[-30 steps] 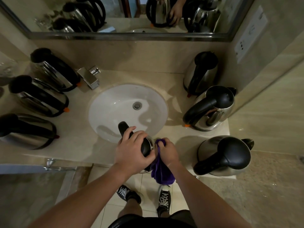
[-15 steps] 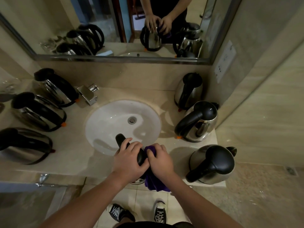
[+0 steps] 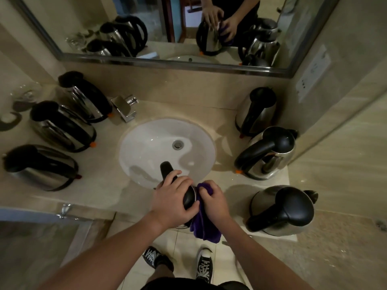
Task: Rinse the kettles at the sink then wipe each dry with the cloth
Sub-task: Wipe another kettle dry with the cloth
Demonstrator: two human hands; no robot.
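Observation:
A steel kettle with a black lid and handle [image 3: 167, 171] is held at the near rim of the white sink [image 3: 146, 143]. My left hand [image 3: 172, 200] grips its top, fingers curled over the lid. My right hand [image 3: 213, 203] holds a purple cloth [image 3: 206, 228] bunched against the kettle's right side, and the cloth's tail hangs below the counter edge. Most of the kettle's body is hidden under my hands.
Three kettles [image 3: 62, 126] stand on the counter left of the sink and three more [image 3: 270, 153] on the right. A chrome tap [image 3: 124, 107] sits at the sink's back left. A mirror [image 3: 167, 28] spans the back wall. Glassware [image 3: 23, 95] stands far left.
The camera has tilted up, showing more mirror. My right hand has shifted the cloth on the kettle's side; my left hand keeps its grip on the lid.

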